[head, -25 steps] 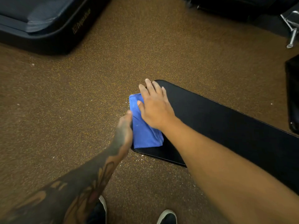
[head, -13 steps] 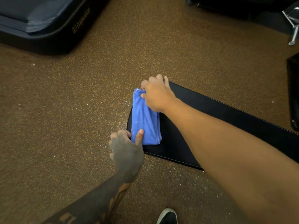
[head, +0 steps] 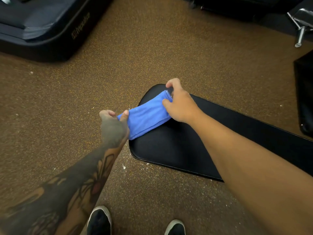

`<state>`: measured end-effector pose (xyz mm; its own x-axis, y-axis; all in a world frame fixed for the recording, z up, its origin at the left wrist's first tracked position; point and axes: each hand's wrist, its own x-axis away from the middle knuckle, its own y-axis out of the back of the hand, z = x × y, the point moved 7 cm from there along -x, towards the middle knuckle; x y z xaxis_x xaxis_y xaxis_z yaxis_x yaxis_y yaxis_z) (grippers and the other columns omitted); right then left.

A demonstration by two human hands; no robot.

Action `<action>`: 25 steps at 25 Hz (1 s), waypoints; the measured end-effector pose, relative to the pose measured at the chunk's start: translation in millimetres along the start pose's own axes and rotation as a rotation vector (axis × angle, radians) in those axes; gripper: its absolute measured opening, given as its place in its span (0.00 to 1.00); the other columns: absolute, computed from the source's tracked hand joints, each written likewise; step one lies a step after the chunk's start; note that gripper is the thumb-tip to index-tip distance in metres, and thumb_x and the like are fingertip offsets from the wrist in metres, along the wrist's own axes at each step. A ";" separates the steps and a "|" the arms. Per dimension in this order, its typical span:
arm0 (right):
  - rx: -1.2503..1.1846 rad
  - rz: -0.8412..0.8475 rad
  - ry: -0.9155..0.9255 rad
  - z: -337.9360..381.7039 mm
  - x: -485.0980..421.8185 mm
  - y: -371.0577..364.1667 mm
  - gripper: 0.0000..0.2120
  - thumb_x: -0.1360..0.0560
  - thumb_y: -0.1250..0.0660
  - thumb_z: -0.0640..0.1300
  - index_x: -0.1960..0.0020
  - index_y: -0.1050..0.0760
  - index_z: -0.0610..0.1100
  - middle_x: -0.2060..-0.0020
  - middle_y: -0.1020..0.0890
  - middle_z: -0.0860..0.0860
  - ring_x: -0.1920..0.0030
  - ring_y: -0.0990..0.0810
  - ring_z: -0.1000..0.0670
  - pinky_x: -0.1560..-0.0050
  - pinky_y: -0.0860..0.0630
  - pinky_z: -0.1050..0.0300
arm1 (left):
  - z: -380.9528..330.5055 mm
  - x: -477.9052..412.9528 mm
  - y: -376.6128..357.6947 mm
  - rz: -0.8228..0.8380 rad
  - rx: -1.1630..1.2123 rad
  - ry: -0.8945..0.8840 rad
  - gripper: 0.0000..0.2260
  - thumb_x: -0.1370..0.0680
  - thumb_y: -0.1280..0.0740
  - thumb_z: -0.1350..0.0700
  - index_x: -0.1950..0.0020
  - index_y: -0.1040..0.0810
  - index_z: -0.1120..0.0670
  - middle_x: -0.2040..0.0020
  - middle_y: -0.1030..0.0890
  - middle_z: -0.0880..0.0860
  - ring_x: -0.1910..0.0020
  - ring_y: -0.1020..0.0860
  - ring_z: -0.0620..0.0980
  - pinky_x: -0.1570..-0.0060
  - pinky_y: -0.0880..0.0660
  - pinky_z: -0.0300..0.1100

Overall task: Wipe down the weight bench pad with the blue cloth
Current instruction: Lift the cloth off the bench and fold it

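Blue cloth [head: 146,118] folded into a long strip, stretched between both hands across the rounded end of the black weight bench pad [head: 171,146]; left hand [head: 114,126] closed on the near end, thumb pressed on top, just off the pad's edge; right hand [head: 179,106] pinching the far end, fingers curled; speckled brown floor [head: 152,53] below; two dark shoes [head: 99,221] at bottom

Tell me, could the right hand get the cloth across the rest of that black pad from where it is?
Probably yes. The right hand already grips the blue cloth at the bench pad end, and the visible pad surface is bare. The left hand pinching the other end would likely need to release.
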<state>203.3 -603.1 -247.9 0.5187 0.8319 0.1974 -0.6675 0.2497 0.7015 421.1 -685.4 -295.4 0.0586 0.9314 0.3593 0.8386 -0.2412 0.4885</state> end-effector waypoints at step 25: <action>-0.609 -0.292 -0.236 -46.2 77.5 106.6 0.25 0.32 0.24 0.34 0.38 0.20 0.50 0.36 0.23 0.48 0.39 0.23 0.54 0.34 0.27 0.57 | -156.0 32.3 -45.2 0.764 -0.038 -0.333 0.25 0.37 0.20 0.70 0.43 0.19 0.55 0.47 0.17 0.58 0.50 0.16 0.56 0.56 0.16 0.50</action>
<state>147.6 -489.1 -189.5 0.7774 0.5767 0.2513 -0.6279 0.7353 0.2551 300.6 -686.9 -181.8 0.7664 0.5377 0.3515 0.4843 -0.8431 0.2340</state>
